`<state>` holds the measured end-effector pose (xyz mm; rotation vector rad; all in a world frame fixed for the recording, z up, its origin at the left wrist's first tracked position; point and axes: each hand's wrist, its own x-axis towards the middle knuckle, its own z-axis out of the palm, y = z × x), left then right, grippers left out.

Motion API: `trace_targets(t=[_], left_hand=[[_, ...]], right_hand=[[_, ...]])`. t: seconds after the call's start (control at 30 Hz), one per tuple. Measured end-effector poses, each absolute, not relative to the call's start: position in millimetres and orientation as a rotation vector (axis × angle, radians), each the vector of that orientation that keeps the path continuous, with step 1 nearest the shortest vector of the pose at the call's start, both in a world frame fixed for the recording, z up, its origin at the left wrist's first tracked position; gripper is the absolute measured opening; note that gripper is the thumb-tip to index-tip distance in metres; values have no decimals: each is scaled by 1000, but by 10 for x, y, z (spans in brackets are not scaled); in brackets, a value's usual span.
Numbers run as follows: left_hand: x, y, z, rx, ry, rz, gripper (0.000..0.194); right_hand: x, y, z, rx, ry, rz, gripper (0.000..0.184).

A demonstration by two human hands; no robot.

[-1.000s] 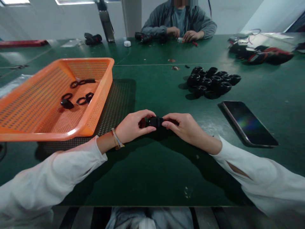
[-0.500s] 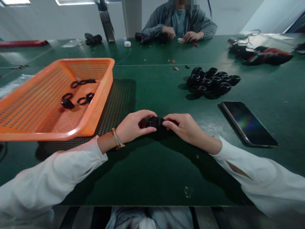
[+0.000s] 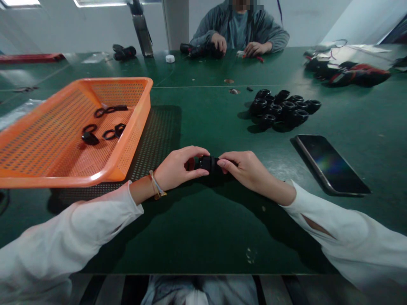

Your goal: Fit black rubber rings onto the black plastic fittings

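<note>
A small black cylindrical fitting [image 3: 207,163] lies between my two hands, just above the green table [image 3: 203,228]. My left hand [image 3: 182,167] grips its left end between thumb and fingers. From the other side, my right hand [image 3: 244,168] pinches the fitting's right end, and the fingers cover much of that part. Several similar black fittings [image 3: 288,108] stand in a cluster beyond my right hand. To the left, an orange basket [image 3: 119,167] contains several black rings and black parts [image 3: 90,137].
A phone [image 3: 332,165] lies right of my right hand. Across the table a person [image 3: 240,29] sits with both hands by a black power tool [image 3: 199,51]. Black and red items [image 3: 352,74] lie at the far right, a white round object [image 3: 170,59] at the back.
The right-hand fingers have shifted very slightly at the fitting's end. Across the table, the co-worker's hand on the left has moved onto the black tool.
</note>
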<state>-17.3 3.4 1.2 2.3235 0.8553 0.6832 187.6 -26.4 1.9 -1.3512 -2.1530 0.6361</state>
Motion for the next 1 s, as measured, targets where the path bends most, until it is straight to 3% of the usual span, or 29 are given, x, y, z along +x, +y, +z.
trace_targets(t=[0.47, 0.6, 0.7, 0.87, 1.0], left_hand=[[-168, 39, 23, 2265, 844, 696, 31], [-163, 42, 36, 2176, 892, 695, 31], [-167, 49, 33, 2128, 915, 691, 35], [-174, 67, 17, 2170, 916, 681, 33], [-175, 76, 7, 2189, 918, 694, 34]], right_hand=[[1877, -284, 50, -1329, -2164, 618, 43], [1874, -322, 59, -1347, -2095, 564, 27], [1865, -338, 51, -1292, -2102, 506, 33], [1848, -340, 29, -1228, -2136, 435, 18], [1832, -331, 14, -1247, -2104, 448, 17]])
